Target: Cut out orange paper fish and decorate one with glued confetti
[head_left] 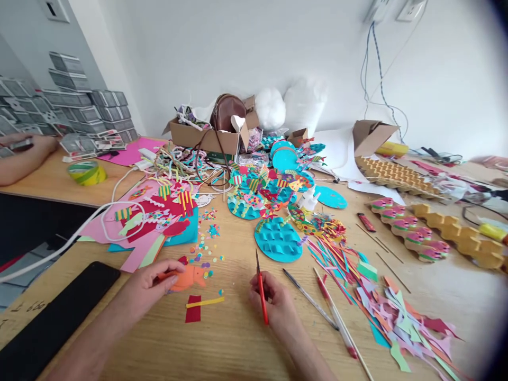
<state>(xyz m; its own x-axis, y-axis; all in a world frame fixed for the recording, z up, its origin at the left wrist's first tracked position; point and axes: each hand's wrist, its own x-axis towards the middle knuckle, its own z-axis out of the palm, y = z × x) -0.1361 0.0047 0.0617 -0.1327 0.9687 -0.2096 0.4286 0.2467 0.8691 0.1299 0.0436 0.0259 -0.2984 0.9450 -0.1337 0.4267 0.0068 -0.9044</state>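
Observation:
My left hand [148, 286] rests on the wooden table [238, 338] and pinches an orange paper fish [189, 278] at its left edge. My right hand [273, 301] is closed round a thin red-handled tool [261, 288] whose point aims away from me. A dark red paper scrap with a yellow strip [198, 307] lies between my hands. Small coloured paper dots [204, 251] are scattered just beyond the fish. A blue paper oval with cut waves [278, 241] lies ahead of my right hand.
A black phone [51, 317] lies at my left. Pens [317, 304] and a heap of paper offcuts [389, 312] lie right. Beyond are finished paper fish ovals [262, 193], pink and red sheets [151, 217], a cardboard box with a brown bag [222, 129], egg cartons [397, 174], tape [85, 172]. Another person's arm [19, 156] rests far left.

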